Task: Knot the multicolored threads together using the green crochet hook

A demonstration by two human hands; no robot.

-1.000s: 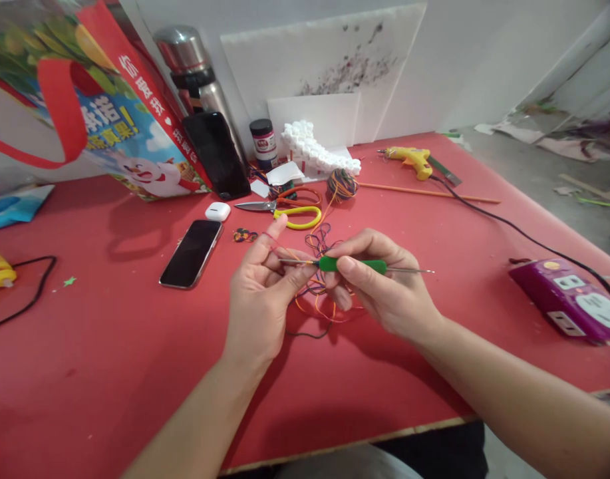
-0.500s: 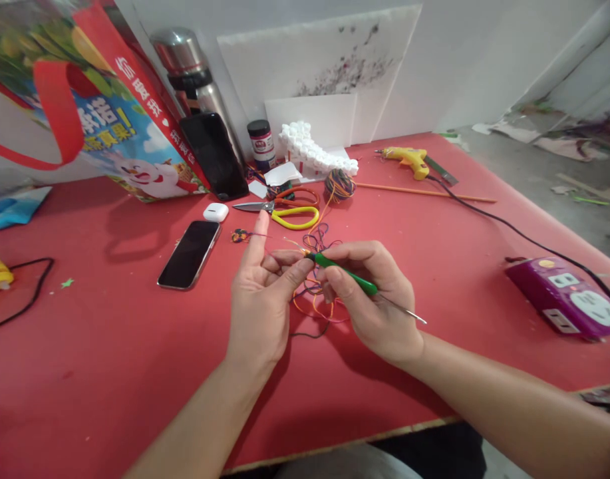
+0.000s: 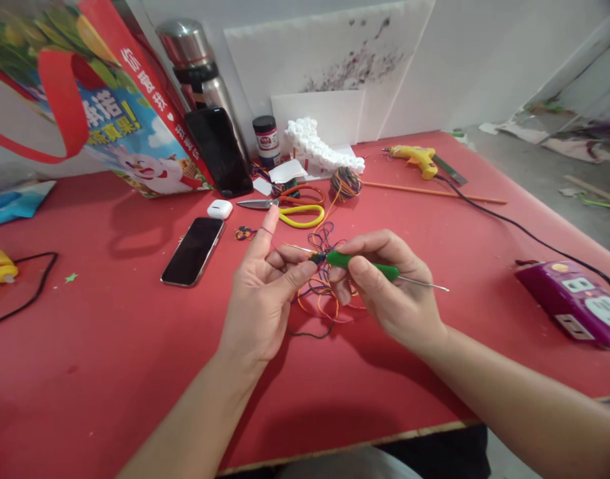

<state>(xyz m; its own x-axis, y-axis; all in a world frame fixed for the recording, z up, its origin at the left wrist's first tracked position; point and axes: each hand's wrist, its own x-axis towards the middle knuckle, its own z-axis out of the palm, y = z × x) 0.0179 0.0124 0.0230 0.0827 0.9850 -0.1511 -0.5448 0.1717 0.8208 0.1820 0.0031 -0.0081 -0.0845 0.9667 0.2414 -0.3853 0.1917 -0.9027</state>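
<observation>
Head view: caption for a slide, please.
Right hand holds a green-handled hook at multicoloured yarn pinched by the left hand.

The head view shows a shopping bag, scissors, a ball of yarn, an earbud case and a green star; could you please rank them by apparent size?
1. Shopping bag, cut off by the frame
2. Scissors
3. Ball of yarn
4. Earbud case
5. Green star

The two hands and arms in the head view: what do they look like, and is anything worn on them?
The left hand and right hand are ungloved human hands. The forearms are bare: no sleeve, watch or bracelet shows.
</observation>
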